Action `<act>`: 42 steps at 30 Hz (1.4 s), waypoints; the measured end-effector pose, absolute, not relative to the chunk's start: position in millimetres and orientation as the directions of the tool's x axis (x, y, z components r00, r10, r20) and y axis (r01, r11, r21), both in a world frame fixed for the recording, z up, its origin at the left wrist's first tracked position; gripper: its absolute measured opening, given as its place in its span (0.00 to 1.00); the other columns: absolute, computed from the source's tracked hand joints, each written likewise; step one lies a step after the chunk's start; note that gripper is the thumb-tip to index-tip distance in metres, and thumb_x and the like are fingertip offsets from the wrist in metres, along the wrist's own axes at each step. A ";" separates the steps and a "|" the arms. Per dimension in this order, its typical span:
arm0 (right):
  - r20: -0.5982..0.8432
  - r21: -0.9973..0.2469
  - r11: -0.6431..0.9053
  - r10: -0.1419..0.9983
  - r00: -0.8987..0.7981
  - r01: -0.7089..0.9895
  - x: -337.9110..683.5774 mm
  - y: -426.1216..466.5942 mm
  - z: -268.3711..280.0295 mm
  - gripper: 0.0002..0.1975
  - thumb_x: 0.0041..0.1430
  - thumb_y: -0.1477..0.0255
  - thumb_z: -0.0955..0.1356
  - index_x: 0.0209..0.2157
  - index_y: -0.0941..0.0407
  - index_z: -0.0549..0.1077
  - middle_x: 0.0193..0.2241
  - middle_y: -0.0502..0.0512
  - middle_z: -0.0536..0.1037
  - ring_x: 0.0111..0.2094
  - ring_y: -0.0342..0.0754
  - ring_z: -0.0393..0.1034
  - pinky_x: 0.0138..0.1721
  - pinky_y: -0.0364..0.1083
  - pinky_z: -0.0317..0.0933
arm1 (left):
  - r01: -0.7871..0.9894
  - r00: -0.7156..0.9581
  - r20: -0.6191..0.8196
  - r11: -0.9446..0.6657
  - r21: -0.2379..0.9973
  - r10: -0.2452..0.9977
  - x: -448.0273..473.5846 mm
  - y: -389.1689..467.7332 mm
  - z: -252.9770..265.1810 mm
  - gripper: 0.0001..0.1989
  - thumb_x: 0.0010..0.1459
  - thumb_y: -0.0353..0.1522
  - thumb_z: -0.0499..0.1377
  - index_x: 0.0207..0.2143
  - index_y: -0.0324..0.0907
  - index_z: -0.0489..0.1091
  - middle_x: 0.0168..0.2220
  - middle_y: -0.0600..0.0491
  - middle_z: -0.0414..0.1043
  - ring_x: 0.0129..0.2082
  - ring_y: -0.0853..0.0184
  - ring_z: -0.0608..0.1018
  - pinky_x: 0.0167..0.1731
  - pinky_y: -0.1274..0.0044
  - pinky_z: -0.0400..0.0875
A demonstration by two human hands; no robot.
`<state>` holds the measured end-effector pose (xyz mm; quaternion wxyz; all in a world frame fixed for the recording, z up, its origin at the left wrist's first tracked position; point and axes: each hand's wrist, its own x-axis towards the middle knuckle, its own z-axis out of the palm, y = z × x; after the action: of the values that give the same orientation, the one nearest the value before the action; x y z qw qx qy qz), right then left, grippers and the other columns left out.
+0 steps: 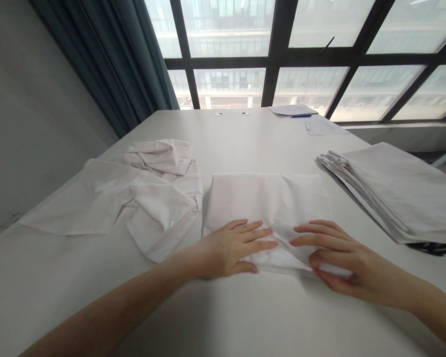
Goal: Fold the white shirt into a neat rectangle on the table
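Note:
A folded white cloth (260, 198) lies on the table in front of me, with soft creases running across its top. My left hand (226, 250) rests flat on its near left part, fingers spread and pointing right. At the near right corner, my right hand (345, 263) pinches the cloth's edge between thumb and bent fingers, while the other fingers stretch over the top. That edge looks slightly raised at the pinch. Part of the near side is hidden under both hands.
A crumpled white cloth (159, 198) spreads out on the left. A stack of folded white cloths (405, 188) sits at the right edge. Papers (292, 110) with a blue pen (301, 116) lie at the back of the white table (230, 141), before the windows and a dark curtain (115, 54).

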<state>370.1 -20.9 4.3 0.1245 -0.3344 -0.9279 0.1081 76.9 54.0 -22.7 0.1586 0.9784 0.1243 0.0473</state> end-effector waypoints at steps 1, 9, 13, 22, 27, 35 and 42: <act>0.138 -0.312 0.740 0.656 -0.742 0.596 369.3 -21.3 6.0 0.06 0.61 0.73 0.66 0.35 0.52 0.76 0.54 0.56 0.75 0.61 0.56 0.60 0.60 0.58 0.56 | 0.229 0.965 0.055 -0.924 0.305 0.257 77.0 53.5 -22.7 0.27 0.67 0.40 0.52 0.66 0.46 0.53 0.68 0.48 0.50 0.68 0.58 0.52 0.64 0.64 0.47; -0.022 -0.522 0.606 0.694 -0.719 0.601 372.4 -13.9 1.5 0.09 0.63 0.66 0.67 0.32 0.54 0.78 0.55 0.57 0.73 0.62 0.56 0.58 0.59 0.56 0.57 | 0.126 0.948 0.298 -0.991 -0.036 0.110 78.4 46.9 -26.4 0.16 0.68 0.28 0.49 0.54 0.38 0.68 0.57 0.47 0.70 0.57 0.60 0.71 0.61 0.64 0.58; 0.023 -0.576 0.572 0.725 -0.688 0.584 372.8 -10.7 -9.8 0.10 0.64 0.65 0.67 0.33 0.54 0.77 0.52 0.58 0.75 0.59 0.54 0.61 0.57 0.55 0.59 | 0.056 0.921 0.389 -0.977 -0.207 -0.029 79.4 43.7 -19.8 0.12 0.67 0.26 0.51 0.44 0.36 0.74 0.48 0.47 0.77 0.49 0.63 0.77 0.57 0.67 0.65; 0.061 -0.392 0.631 0.744 -0.665 0.670 379.0 -10.2 -28.6 0.24 0.64 0.62 0.66 0.61 0.41 0.64 0.66 0.52 0.59 0.67 0.57 0.48 0.61 0.61 0.54 | -0.050 0.893 0.450 -0.997 0.059 -0.018 79.6 45.2 -16.0 0.09 0.66 0.28 0.54 0.40 0.37 0.75 0.41 0.51 0.81 0.46 0.66 0.79 0.60 0.70 0.61; 0.053 -0.244 0.685 0.716 -0.696 0.686 377.9 -13.0 -31.3 0.30 0.67 0.61 0.63 0.67 0.44 0.51 0.67 0.53 0.55 0.67 0.56 0.45 0.62 0.62 0.51 | 0.092 0.904 0.353 -0.915 0.393 0.243 73.9 59.5 -23.1 0.11 0.69 0.31 0.52 0.47 0.43 0.73 0.48 0.52 0.78 0.55 0.70 0.74 0.62 0.74 0.54; 0.036 -0.135 0.666 0.743 -0.668 0.734 377.4 -10.5 -35.2 0.38 0.65 0.53 0.62 0.69 0.47 0.41 0.68 0.56 0.50 0.68 0.58 0.43 0.63 0.65 0.46 | 0.361 0.928 0.000 -0.895 0.261 0.374 71.6 57.7 -26.6 0.36 0.63 0.46 0.55 0.67 0.43 0.49 0.70 0.45 0.41 0.69 0.57 0.45 0.66 0.63 0.39; -0.026 -0.245 0.673 0.715 -0.699 0.697 385.9 -1.4 -26.4 0.40 0.63 0.54 0.64 0.69 0.46 0.41 0.68 0.56 0.52 0.68 0.59 0.44 0.63 0.67 0.45 | 0.440 0.897 -0.112 -0.840 0.317 0.427 63.8 27.2 -15.9 0.43 0.61 0.49 0.56 0.69 0.39 0.43 0.70 0.41 0.37 0.70 0.55 0.40 0.66 0.62 0.38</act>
<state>385.9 -1.4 -26.4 0.0360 -0.3862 -0.9140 0.1189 63.8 27.2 -15.9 0.1696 0.9591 0.2259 -0.0182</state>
